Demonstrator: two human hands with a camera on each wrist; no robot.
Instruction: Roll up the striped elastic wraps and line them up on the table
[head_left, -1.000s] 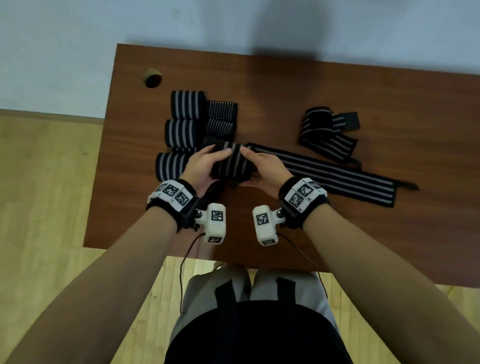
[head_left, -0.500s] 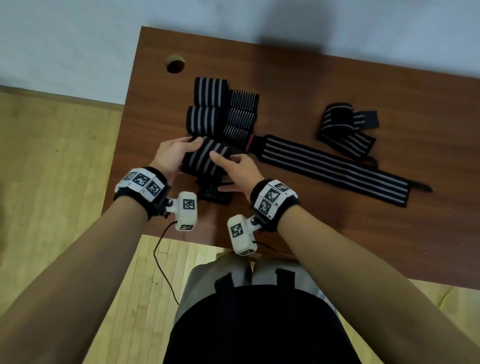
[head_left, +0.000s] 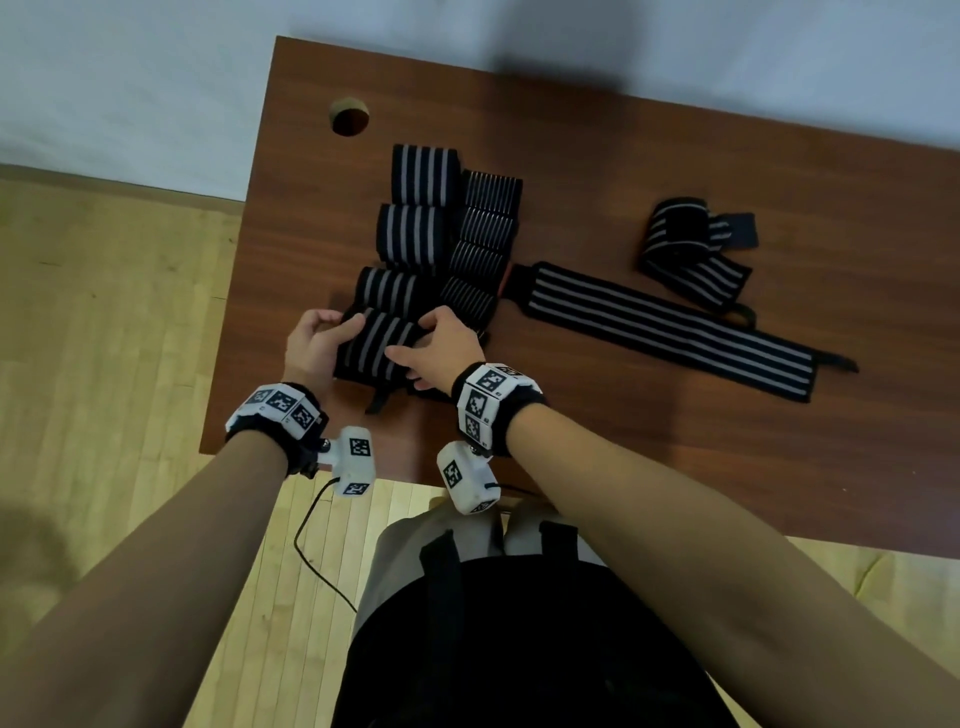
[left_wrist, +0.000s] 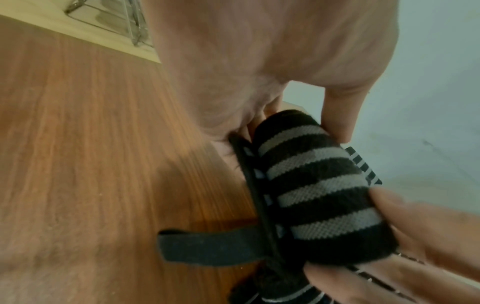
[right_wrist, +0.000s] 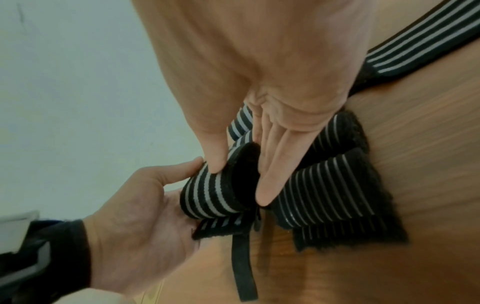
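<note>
Both my hands hold one rolled black wrap with grey stripes (head_left: 376, 349) low over the table, at the near end of a column of three wide-striped rolls (head_left: 410, 236). My left hand (head_left: 324, 338) grips its left end, thumb on top (left_wrist: 340, 115). My right hand (head_left: 436, 340) pinches its right end between thumb and straight fingers (right_wrist: 275, 164). The roll (right_wrist: 215, 193) has a black strap tail (right_wrist: 242, 263) trailing toward me on the wood. A flat unrolled wrap (head_left: 670, 330) lies to the right, with a loosely folded wrap (head_left: 691, 249) behind it.
A second column of several thin-striped rolls (head_left: 483, 244) stands right beside the wide-striped ones, touching my right fingers' side (right_wrist: 332, 193). A round cable hole (head_left: 349, 117) sits at the table's far left corner. The brown table's left edge (head_left: 228, 332) is close to my left hand.
Both hands have carried the rolled wrap leftward and down, from in front of the thin-striped rolls to the near end of the wide-striped column.
</note>
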